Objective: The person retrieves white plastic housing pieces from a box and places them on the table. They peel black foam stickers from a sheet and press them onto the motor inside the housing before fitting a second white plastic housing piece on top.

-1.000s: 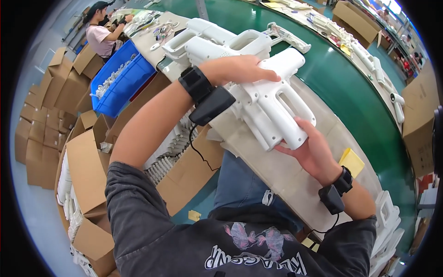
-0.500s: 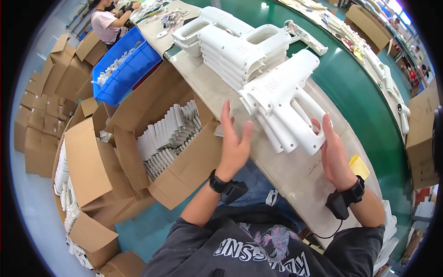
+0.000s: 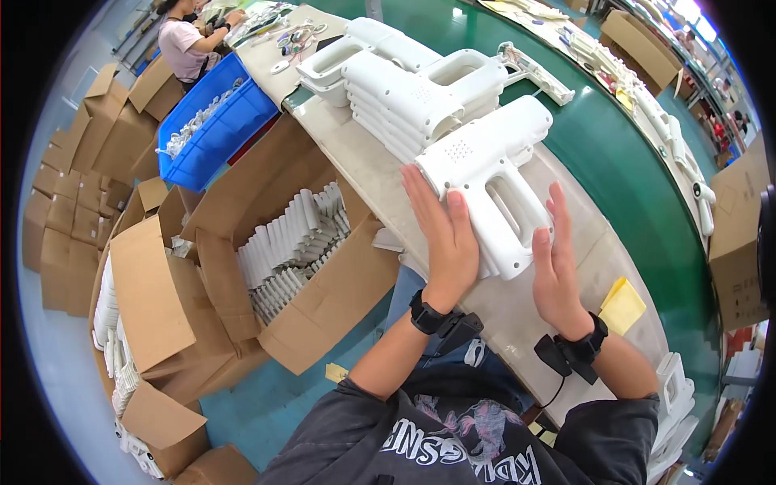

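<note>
A small stack of white plastic pistol-shaped shells [image 3: 491, 147], each with a looped handle, lies on the bench in front of me. My left hand [image 3: 449, 242] is open, its straight fingers laid flat along the stack's left side. On the other side, my right hand [image 3: 559, 271] is also open, fingers stretched upward beside the handle loop. The top shell covers most of those beneath it. Just beyond stands a taller stack of similar shells [image 3: 396, 87], with more white shells [image 3: 392, 40] behind it.
An open carton [image 3: 323, 303] filled with white parts stands left of the bench [image 3: 356, 166]. Behind it is a blue bin [image 3: 214, 133] of small parts. A green strip [image 3: 626, 153] runs along the right. Yellow paper [image 3: 622, 305] lies near my right wrist. A co-worker [image 3: 186, 40] sits far left.
My left hand has moved right, onto the stack's side. My right hand has shifted left and slightly down. The shells, fanned apart before, now lie more evenly over one another.
</note>
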{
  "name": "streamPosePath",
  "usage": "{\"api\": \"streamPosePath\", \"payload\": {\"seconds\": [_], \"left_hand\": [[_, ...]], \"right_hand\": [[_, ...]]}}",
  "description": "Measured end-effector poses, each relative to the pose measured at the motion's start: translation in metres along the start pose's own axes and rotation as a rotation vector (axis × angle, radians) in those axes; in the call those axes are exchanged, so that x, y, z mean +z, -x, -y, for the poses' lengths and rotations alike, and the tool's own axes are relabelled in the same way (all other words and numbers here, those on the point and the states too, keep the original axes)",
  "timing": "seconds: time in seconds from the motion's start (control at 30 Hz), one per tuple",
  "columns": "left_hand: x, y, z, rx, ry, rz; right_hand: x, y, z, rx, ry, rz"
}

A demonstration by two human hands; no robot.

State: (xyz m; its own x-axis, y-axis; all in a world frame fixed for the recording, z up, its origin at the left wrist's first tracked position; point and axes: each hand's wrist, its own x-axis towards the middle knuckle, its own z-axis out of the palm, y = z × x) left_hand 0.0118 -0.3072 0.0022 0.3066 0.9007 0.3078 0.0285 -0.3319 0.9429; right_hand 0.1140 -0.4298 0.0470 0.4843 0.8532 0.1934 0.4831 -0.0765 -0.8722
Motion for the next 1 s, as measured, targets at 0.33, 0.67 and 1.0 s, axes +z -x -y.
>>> {"api": "streamPosePath", "payload": {"seconds": [0.33,0.67,1.0], "left_hand": [[-0.005,-0.003,-0.014,-0.155,0.256,-0.043],[0.022,0.030,0.012,-0.081,0.269,-0.045],[0.039,0.024,0.010,-0.071,0.275,-0.079]], "right_hand": [[-0.019,-0.036,-0.007,-0.092,0.041,-0.018],[0.007,-0.124,-0.084,0.325,-0.836,-0.120],[0.016,-0.152,-0.111,0.278,-0.861,-0.003]]}}
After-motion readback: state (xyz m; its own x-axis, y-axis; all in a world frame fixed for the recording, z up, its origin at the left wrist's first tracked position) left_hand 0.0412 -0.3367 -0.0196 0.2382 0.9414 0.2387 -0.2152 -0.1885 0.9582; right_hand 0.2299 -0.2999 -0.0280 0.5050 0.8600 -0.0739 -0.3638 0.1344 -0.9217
